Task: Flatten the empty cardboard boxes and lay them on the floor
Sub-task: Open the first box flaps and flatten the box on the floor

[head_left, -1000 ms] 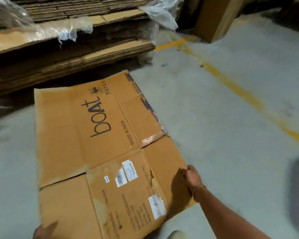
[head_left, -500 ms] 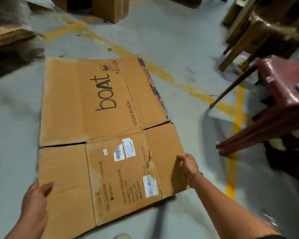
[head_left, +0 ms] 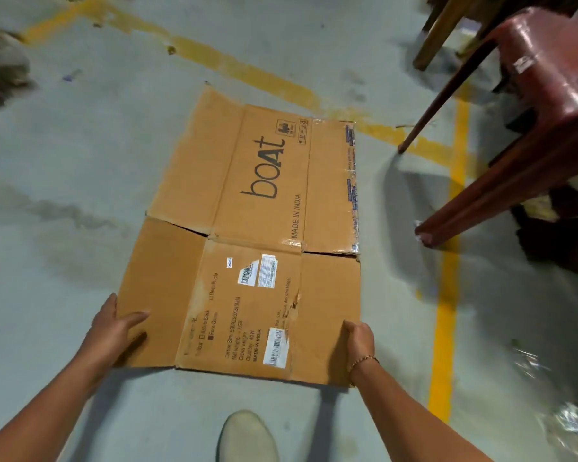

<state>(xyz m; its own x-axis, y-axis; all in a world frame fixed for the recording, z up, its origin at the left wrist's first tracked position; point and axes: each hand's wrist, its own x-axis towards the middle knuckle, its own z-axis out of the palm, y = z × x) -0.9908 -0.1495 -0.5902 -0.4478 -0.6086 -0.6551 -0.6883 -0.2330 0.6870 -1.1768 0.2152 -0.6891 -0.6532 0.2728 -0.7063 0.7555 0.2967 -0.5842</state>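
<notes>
Cardboard box [head_left: 257,248] — flattened, creased, seemingly torn midway.

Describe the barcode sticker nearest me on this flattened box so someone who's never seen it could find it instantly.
Start at the grey concrete floor, then the flattened brown cardboard box printed "boat". On its near middle panel, right of the printed black text, is a tall white barcode sticker. Unlike the two white labels side by side farther up, it sits alone, nearest the right hand.
</notes>
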